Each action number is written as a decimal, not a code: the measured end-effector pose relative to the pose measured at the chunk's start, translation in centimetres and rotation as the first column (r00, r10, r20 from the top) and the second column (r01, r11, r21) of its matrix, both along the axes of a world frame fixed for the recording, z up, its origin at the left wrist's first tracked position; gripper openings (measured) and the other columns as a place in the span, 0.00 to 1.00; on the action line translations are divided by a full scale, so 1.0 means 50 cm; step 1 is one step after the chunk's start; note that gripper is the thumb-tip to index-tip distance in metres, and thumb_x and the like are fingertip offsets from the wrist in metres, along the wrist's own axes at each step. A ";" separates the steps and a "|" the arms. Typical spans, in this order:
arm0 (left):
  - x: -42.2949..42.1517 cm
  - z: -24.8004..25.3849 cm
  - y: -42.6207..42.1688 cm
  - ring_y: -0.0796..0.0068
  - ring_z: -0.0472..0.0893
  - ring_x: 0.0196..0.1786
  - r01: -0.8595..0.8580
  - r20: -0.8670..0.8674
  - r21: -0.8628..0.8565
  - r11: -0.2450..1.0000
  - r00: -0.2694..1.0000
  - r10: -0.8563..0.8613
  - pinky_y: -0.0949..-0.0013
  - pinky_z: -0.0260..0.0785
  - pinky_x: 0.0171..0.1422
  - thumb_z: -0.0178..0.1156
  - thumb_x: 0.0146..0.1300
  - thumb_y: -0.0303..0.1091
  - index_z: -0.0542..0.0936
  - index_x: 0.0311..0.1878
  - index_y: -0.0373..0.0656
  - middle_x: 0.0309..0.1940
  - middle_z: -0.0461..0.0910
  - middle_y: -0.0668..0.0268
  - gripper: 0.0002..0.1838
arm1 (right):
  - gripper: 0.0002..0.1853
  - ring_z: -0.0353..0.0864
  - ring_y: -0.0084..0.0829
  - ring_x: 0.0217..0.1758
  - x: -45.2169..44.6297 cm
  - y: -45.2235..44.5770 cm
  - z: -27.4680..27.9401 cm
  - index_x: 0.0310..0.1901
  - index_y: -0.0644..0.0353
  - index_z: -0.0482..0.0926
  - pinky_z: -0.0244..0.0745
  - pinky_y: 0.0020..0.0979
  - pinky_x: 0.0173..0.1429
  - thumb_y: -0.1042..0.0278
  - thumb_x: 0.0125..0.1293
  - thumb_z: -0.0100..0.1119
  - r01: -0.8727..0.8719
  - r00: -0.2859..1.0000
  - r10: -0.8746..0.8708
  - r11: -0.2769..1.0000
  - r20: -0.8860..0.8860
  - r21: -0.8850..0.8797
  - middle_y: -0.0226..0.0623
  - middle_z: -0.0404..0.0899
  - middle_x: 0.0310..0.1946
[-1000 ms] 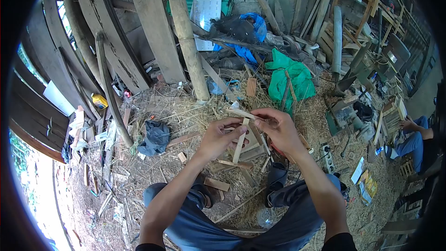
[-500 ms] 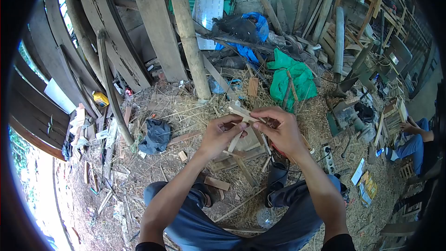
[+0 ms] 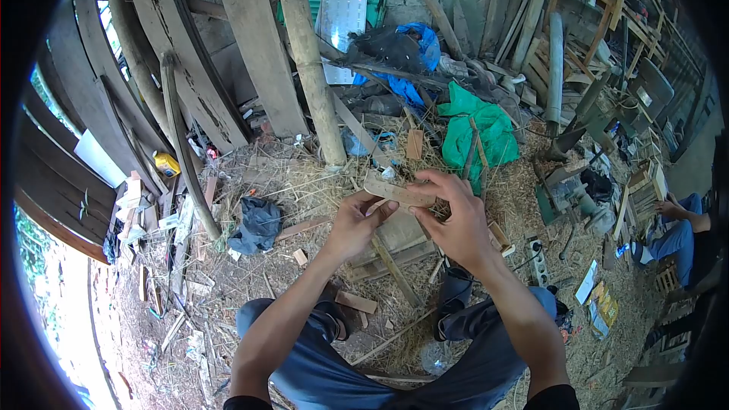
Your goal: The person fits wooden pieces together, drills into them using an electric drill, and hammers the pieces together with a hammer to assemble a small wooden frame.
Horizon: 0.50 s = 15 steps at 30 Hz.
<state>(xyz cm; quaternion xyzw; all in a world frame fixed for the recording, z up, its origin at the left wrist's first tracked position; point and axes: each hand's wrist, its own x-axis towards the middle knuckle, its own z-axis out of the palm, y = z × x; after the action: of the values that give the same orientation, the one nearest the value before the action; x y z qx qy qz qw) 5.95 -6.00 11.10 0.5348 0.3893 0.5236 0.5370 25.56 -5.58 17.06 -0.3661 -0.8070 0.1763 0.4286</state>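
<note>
l hand point(image 3: 354, 225) pinches the l end of a pale wood pc point(image 3: 399, 192), thumb on its near edge. r hand point(image 3: 460, 220) at the r end, fingers & thumb parted; can't tell if it touches or grips. wood pc is held up over the littered ground, btwn the hands, w/ a board point(image 3: 402, 241) below. green bag point(image 3: 477, 137) beyond r hand, dark bag point(image 3: 257, 225) well left.
</note>
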 end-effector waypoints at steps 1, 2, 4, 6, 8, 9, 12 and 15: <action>-0.001 -0.001 0.000 0.79 0.77 0.52 -0.001 -0.001 0.000 1.000 1.000 0.001 0.72 0.68 0.58 0.61 0.66 0.28 0.80 0.52 0.36 0.48 0.83 0.63 0.13 | 0.27 0.76 0.37 0.55 0.000 0.001 -0.002 0.58 0.58 0.70 0.64 0.39 0.59 0.77 0.56 0.66 -0.012 1.000 0.012 1.000 0.008 0.018 0.33 0.84 0.45; -0.001 -0.003 0.000 0.80 0.77 0.52 -0.005 -0.010 0.010 1.000 1.000 0.005 0.72 0.68 0.59 0.61 0.65 0.27 0.80 0.52 0.37 0.48 0.83 0.64 0.13 | 0.27 0.75 0.35 0.54 0.001 0.002 -0.003 0.58 0.57 0.70 0.63 0.39 0.58 0.77 0.56 0.66 -0.023 1.000 0.022 0.999 0.016 0.037 0.32 0.84 0.45; 0.001 -0.001 0.000 0.80 0.77 0.52 -0.007 -0.018 0.019 1.000 1.000 0.008 0.72 0.68 0.59 0.61 0.65 0.27 0.80 0.52 0.37 0.48 0.83 0.65 0.13 | 0.27 0.76 0.34 0.53 0.000 0.002 -0.004 0.58 0.57 0.71 0.63 0.38 0.57 0.77 0.56 0.65 -0.012 0.999 0.010 0.998 0.042 0.055 0.31 0.84 0.44; 0.000 0.003 -0.002 0.77 0.74 0.59 0.015 -0.002 -0.045 0.999 1.000 -0.015 0.70 0.68 0.66 0.58 0.65 0.22 0.78 0.53 0.36 0.53 0.79 0.66 0.13 | 0.27 0.76 0.34 0.52 -0.001 0.000 -0.005 0.58 0.57 0.71 0.63 0.38 0.57 0.77 0.56 0.65 -0.003 0.998 -0.002 0.998 0.066 0.070 0.30 0.84 0.44; 0.001 0.005 -0.004 0.77 0.75 0.59 0.011 -0.010 -0.038 0.999 1.000 -0.011 0.70 0.68 0.66 0.59 0.65 0.22 0.78 0.52 0.36 0.52 0.79 0.66 0.13 | 0.26 0.76 0.33 0.51 -0.002 -0.002 -0.004 0.58 0.58 0.71 0.62 0.38 0.56 0.78 0.55 0.65 -0.007 0.999 0.004 0.998 0.042 0.069 0.30 0.84 0.44; 0.001 0.006 -0.003 0.77 0.75 0.58 0.008 -0.016 -0.028 1.000 1.000 -0.008 0.70 0.68 0.65 0.59 0.65 0.22 0.78 0.52 0.36 0.52 0.80 0.66 0.13 | 0.26 0.76 0.33 0.51 -0.003 -0.002 -0.003 0.58 0.58 0.71 0.62 0.38 0.56 0.78 0.55 0.65 -0.006 0.999 0.003 0.997 0.042 0.071 0.30 0.84 0.44; -0.001 0.003 0.000 0.77 0.75 0.58 0.008 -0.081 0.013 1.000 0.997 -0.007 0.70 0.69 0.64 0.59 0.65 0.23 0.79 0.52 0.36 0.51 0.81 0.66 0.12 | 0.26 0.78 0.31 0.50 -0.006 -0.003 -0.001 0.54 0.57 0.73 0.63 0.34 0.54 0.78 0.52 0.69 0.021 0.998 -0.028 0.993 0.057 0.120 0.27 0.85 0.45; 0.000 0.002 0.001 0.79 0.79 0.51 -0.038 -0.138 0.044 0.998 0.990 0.044 0.73 0.70 0.56 0.61 0.65 0.26 0.81 0.51 0.37 0.46 0.83 0.65 0.12 | 0.27 0.80 0.34 0.45 -0.005 0.000 -0.001 0.56 0.58 0.72 0.67 0.34 0.51 0.78 0.53 0.68 0.013 0.998 -0.023 0.989 0.061 0.148 0.31 0.85 0.45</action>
<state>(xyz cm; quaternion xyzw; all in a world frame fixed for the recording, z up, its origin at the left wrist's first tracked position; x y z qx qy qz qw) 5.95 -5.95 11.21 0.5727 0.4255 0.5041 0.4867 25.30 -5.59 17.03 -0.3459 -0.8275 0.1005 0.4306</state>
